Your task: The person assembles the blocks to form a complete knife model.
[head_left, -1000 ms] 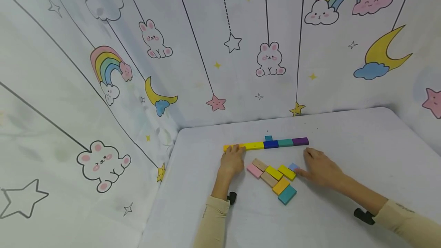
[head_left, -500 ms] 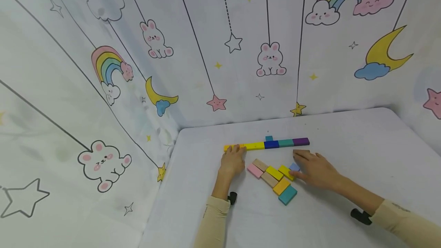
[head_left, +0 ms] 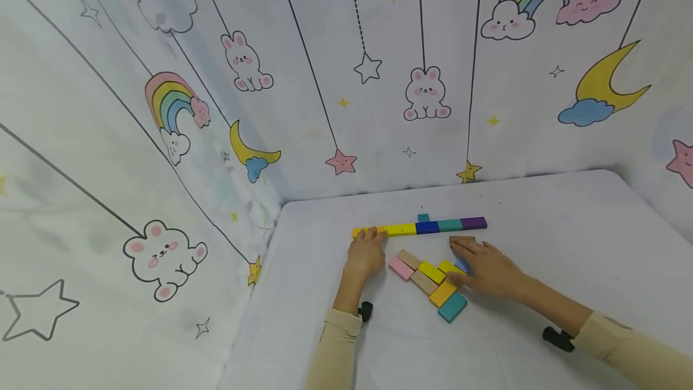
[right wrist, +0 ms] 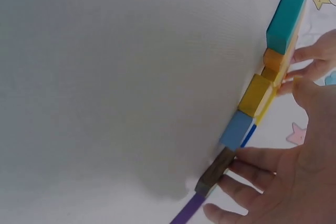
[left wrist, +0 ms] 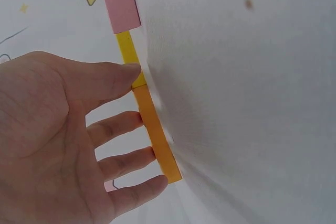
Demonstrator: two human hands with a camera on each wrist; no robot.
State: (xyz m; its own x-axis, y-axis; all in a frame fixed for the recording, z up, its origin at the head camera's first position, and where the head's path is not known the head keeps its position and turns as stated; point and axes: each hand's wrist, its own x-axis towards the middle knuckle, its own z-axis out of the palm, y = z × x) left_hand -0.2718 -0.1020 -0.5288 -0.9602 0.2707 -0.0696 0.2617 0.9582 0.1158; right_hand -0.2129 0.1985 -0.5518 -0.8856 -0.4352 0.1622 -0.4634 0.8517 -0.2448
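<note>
A straight row of coloured blocks lies across the table. At its left end my left hand rests its fingertips on an orange block, its thumb over a yellow block. To the right, my right hand lies over the loose blocks with its fingers extended. These fingers touch a brown wooden block, and a blue block lies beside it, partly covered in the head view. The thumb is by a yellow block. Neither hand visibly grips a block.
Between the hands sit pink, tan, yellow, orange and teal blocks. The row ends in a purple block; a small teal block stands behind it. A patterned cloth wall borders the table.
My right hand has moved left, and the brown block has slid left with it, showing beyond the fingertips. The thumb has gone from the blue block across the yellow one. My left hand stays put.
</note>
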